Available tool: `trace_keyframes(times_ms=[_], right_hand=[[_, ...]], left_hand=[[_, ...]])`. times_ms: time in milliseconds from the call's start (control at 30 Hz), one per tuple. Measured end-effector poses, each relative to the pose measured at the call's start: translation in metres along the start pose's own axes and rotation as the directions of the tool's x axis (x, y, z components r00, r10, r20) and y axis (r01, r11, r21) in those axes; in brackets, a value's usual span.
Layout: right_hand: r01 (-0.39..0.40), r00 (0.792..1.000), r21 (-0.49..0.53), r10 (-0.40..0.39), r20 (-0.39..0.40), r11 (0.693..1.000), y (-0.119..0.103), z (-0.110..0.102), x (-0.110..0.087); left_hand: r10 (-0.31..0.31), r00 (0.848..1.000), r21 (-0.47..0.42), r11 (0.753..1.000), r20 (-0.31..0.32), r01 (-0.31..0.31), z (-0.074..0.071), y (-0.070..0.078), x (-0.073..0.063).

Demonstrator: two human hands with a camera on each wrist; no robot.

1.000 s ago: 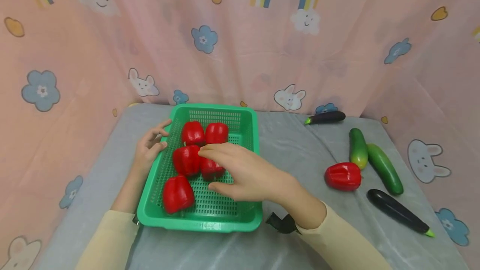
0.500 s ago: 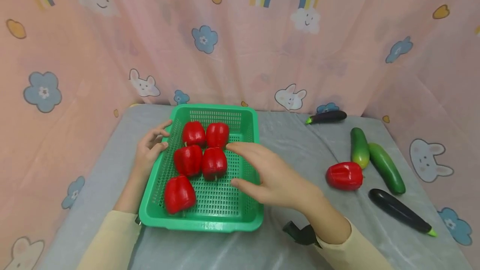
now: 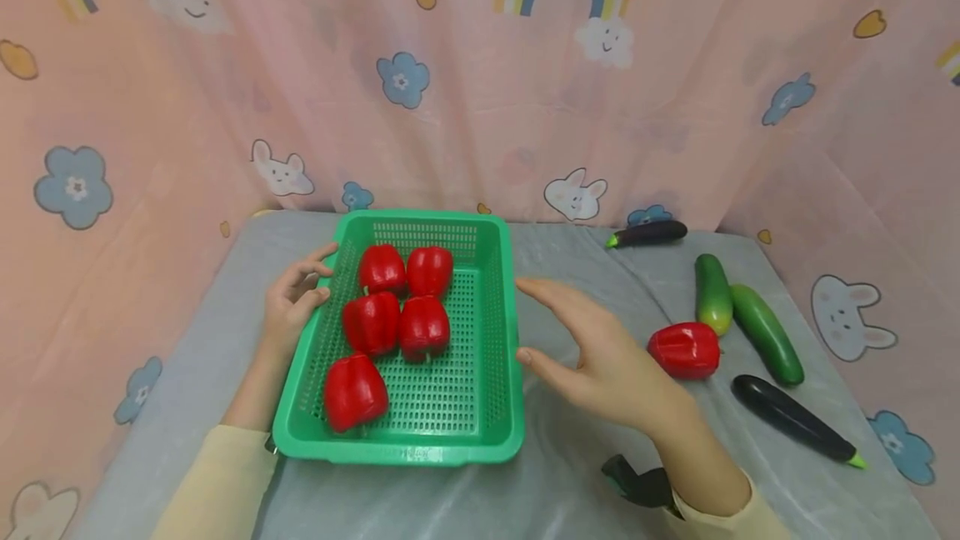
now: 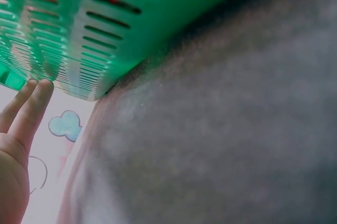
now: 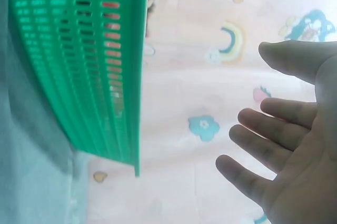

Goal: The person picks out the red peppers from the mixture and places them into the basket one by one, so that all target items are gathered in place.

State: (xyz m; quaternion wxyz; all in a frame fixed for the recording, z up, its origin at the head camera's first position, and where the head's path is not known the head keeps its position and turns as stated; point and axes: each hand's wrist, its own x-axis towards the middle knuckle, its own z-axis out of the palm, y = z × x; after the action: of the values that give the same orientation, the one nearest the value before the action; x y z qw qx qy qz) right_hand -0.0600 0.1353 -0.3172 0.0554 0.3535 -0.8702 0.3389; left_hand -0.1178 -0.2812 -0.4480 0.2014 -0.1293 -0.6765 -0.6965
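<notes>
Several red bell peppers (image 3: 424, 328) lie in a green plastic basket (image 3: 512, 340) with slotted walls. My left hand (image 3: 289, 303) rests at the basket's left side, fingertips against it near the rim. In the left wrist view, two straight fingers (image 4: 30, 113) touch the slotted wall. Just outside the basket's right side, my right hand (image 3: 611, 361) is held above the cloth with thumb and fingers spread, holding nothing. The right wrist view shows its palm facing the basket wall (image 5: 79, 71), with a gap between. Another red bell pepper (image 3: 684, 350) lies beyond this hand, to its right.
Two green cucumbers (image 3: 767, 333) lie at the right of the grey cloth (image 3: 585, 298). One dark eggplant (image 3: 795, 419) is nearer the front right, another eggplant (image 3: 651, 233) at the back. A pink patterned curtain (image 3: 480, 107) closes off the back and sides.
My right hand has moved right, from over the peppers to outside the basket, its fingers still spread. My left hand and the peppers have stayed in place.
</notes>
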Motion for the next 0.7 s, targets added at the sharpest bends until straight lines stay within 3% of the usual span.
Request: trace_keyframes(times_ms=[367,700], right_hand=[[-0.119,0.986,-0.100,0.106,-0.125,0.988,0.017,-0.025,-0.030],[-0.281,0.941,-0.115,0.250,-0.230,0.953,0.038,-0.039,-0.062]], left_hand=[[-0.001,1.000,0.006,1.000,0.004,0.001,-0.002,-0.001,-0.001],[0.008,1.000,0.018,1.000,0.009,-0.008,-0.001,-0.002,0.000]])
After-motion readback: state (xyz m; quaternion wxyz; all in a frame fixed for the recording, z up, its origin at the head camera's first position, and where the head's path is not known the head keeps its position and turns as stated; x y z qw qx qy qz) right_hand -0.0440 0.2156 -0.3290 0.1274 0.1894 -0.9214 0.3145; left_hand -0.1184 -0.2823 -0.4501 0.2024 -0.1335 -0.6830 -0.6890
